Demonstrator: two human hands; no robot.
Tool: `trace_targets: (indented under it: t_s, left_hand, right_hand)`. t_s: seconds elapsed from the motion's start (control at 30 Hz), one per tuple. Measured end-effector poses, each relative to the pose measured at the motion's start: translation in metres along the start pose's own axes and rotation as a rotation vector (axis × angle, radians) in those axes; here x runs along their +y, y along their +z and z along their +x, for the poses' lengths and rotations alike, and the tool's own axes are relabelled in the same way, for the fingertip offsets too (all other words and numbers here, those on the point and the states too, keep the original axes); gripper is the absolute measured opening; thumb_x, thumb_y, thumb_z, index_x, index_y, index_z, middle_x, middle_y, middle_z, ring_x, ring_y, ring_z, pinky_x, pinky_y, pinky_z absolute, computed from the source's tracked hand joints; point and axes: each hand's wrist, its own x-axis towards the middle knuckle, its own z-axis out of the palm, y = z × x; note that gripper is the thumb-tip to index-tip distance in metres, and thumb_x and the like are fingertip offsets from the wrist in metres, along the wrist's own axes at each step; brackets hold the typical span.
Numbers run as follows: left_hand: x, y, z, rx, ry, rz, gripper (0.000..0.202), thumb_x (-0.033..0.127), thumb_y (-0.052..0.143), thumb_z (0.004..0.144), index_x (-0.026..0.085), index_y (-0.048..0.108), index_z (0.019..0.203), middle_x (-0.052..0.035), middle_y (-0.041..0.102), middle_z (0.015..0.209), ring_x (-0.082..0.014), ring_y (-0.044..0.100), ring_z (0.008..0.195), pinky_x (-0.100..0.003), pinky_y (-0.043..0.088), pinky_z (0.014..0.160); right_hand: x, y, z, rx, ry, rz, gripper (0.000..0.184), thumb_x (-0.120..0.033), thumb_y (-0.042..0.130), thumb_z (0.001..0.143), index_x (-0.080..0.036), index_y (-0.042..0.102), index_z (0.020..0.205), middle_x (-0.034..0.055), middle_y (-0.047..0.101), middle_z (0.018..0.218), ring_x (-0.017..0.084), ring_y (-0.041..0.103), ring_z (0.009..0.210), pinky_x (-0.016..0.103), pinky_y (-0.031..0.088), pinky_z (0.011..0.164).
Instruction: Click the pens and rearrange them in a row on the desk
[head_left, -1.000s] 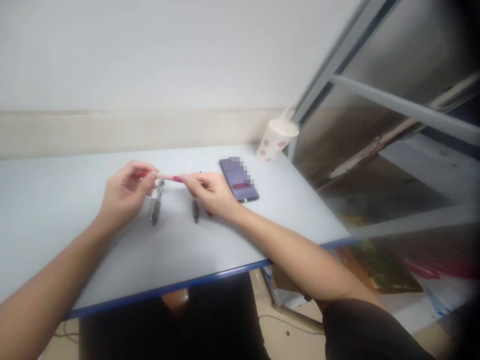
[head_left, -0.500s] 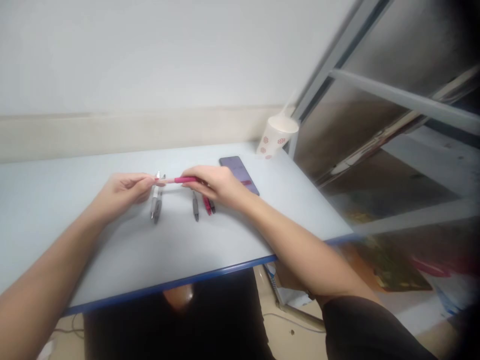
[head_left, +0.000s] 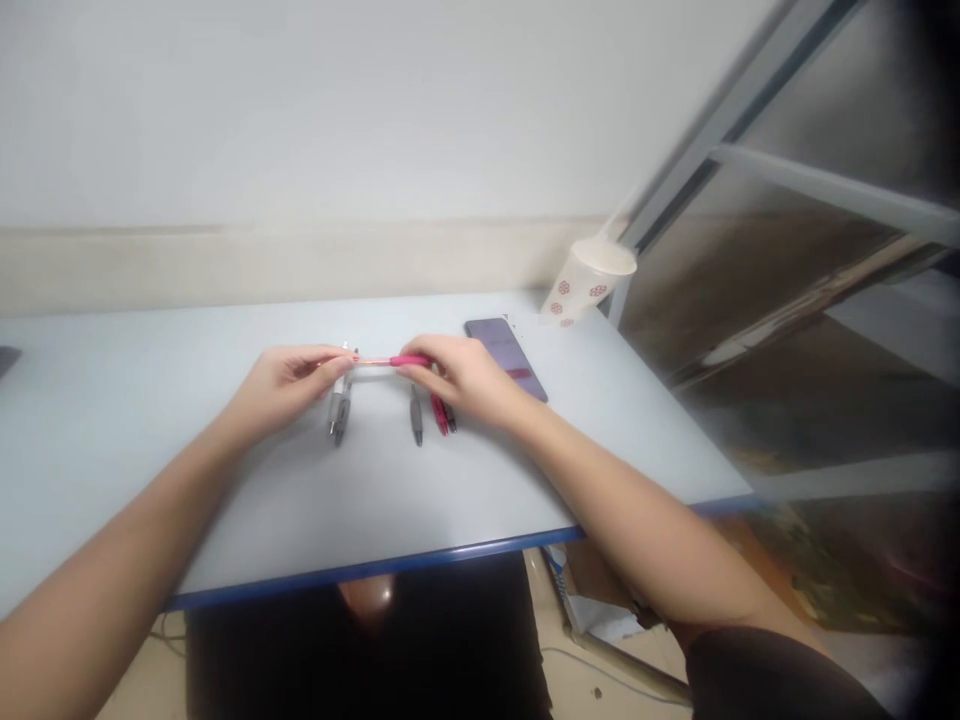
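Nearest: person's dark clothing btm ctr, dark sleeve btm R. Below the desk, R of ctr, an open box w/ torn-looking flaps, plus a thin cable on the floor. Then the pale desk w/ blue front edge.

On it, lower ends twd person: white pen and grey-grip pen side by side, partly under L hand; another grey pen, red-pink pen and dark pen by R hand, upper ends hidden.

Pink-grip pen lies crosswise btwn the hands, approx. level: L thumb + forefinger pinch its thin end, R fingers closed round the pink part; slim middle bare. Can't tell if it's touching the pens below.

Behind R hand, phone, screen lit. Dark flat obj. cut off at far L. Farther: white cup w/ red flower motifs, nr the wall.
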Motion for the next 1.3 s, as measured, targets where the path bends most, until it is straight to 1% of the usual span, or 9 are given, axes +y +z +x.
trace_targets:
  t_s: [0.13,0.27,0.4,0.53,0.67,0.83,0.97,1.1,1.3]
  left_hand:
    - [0.001,0.002,0.0,-0.004,0.014,0.0,0.037,0.052,0.067,0.093,0.02,0.085,0.095,0.0025,0.053,0.058,-0.0129,0.047,0.055,-0.026,0.036,0.053]
    - [-0.002,0.004,0.0,-0.014,0.023,-0.012,0.037,0.052,0.068,0.093,0.02,0.085,0.099,0.0022,0.056,0.059,-0.0132,0.05,0.057,-0.026,0.038,0.055]
    - [-0.003,0.004,0.001,-0.022,0.034,-0.029,0.036,0.051,0.068,0.094,0.02,0.085,0.095,0.0023,0.055,0.058,-0.0134,0.05,0.057,-0.026,0.04,0.056]
    - [-0.001,0.005,0.0,-0.018,0.026,-0.035,0.034,0.05,0.068,0.094,0.021,0.085,0.096,0.0021,0.056,0.059,-0.0135,0.051,0.057,-0.026,0.041,0.056]
    - [0.001,0.006,-0.001,-0.018,0.018,-0.02,0.033,0.049,0.066,0.095,0.021,0.083,0.092,0.0025,0.054,0.059,-0.0134,0.05,0.057,-0.026,0.041,0.056]
    - [0.002,0.005,0.0,0.006,0.027,-0.016,0.031,0.048,0.066,0.094,0.021,0.082,0.091,0.0024,0.056,0.06,-0.0137,0.053,0.058,-0.026,0.043,0.058]
    - [0.003,0.005,0.0,-0.056,0.048,-0.021,0.034,0.048,0.062,0.098,0.021,0.076,0.083,0.0024,0.057,0.058,-0.0137,0.054,0.057,-0.027,0.046,0.061]
    - [0.002,0.007,0.0,-0.161,0.042,-0.131,0.039,0.05,0.054,0.103,0.02,0.069,0.081,0.0008,0.06,0.058,-0.0154,0.058,0.058,-0.029,0.052,0.064]
    - [0.001,0.014,0.0,-0.226,0.035,-0.147,0.046,0.049,0.049,0.105,0.02,0.069,0.077,-0.0007,0.06,0.057,-0.0158,0.058,0.055,-0.03,0.052,0.061]
  right_hand:
    - [-0.001,0.004,-0.001,0.115,-0.035,0.058,0.023,-0.041,0.068,0.099,-0.022,0.067,0.112,0.0064,0.074,0.109,0.019,0.067,0.089,0.031,0.05,0.078]
    - [-0.004,0.005,-0.002,0.058,0.054,0.091,0.024,-0.043,0.059,0.105,-0.022,0.068,0.1,0.0029,0.072,0.09,0.017,0.065,0.074,0.03,0.05,0.071]
    - [-0.005,0.005,-0.002,0.115,0.024,0.084,0.021,-0.039,0.07,0.097,-0.022,0.067,0.11,0.0063,0.074,0.106,0.02,0.069,0.088,0.031,0.052,0.078]
    - [-0.006,0.003,-0.001,-0.005,0.138,0.123,0.032,-0.048,0.057,0.105,-0.02,0.069,0.098,0.0039,0.07,0.088,0.016,0.064,0.069,0.03,0.048,0.067]
    - [-0.006,0.002,-0.001,0.066,0.086,0.098,0.019,-0.038,0.07,0.097,-0.019,0.066,0.101,0.0029,0.069,0.093,0.015,0.062,0.073,0.028,0.047,0.07]
    - [-0.004,0.001,0.001,-0.008,0.218,0.303,0.029,-0.048,0.066,0.1,-0.02,0.069,0.095,0.0005,0.066,0.081,0.013,0.06,0.06,0.029,0.046,0.06]
    - [-0.001,0.0,0.005,0.089,0.15,0.531,0.02,-0.033,0.082,0.087,-0.019,0.069,0.092,0.0031,0.071,0.092,0.015,0.066,0.079,0.029,0.051,0.07]
    - [-0.002,-0.001,0.004,0.003,0.185,0.693,0.028,-0.035,0.087,0.082,-0.02,0.064,0.087,-0.0012,0.063,0.079,0.012,0.058,0.065,0.028,0.048,0.059]
    - [-0.002,-0.002,0.004,0.136,-0.014,0.561,0.009,-0.027,0.076,0.089,-0.021,0.07,0.085,0.0023,0.062,0.092,0.015,0.062,0.08,0.033,0.054,0.074]
